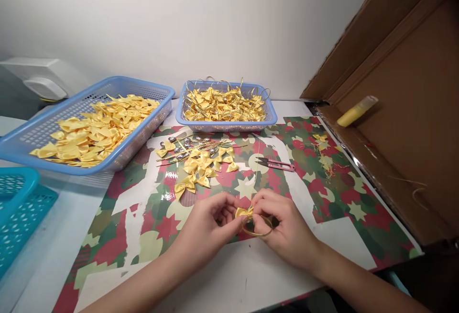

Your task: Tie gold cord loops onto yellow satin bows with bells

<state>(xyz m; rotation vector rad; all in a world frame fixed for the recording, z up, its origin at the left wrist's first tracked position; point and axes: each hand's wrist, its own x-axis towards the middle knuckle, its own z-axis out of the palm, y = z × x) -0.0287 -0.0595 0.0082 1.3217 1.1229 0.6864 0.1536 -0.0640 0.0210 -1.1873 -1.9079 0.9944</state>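
I watch a small, glossy yellow bow point(242, 213), creased toward its gathered middle, held between both hands over the near part of the counter point(222, 274). Left hand point(215, 219): fingers pinching the bow's left side; right hand point(283, 222): fingers pressed together on gold cord point(264, 233), which loops below the bow. Beyond, I note loose bows point(201, 162) in a scattered pile, pink-handled snips point(278, 164) lying to their right.
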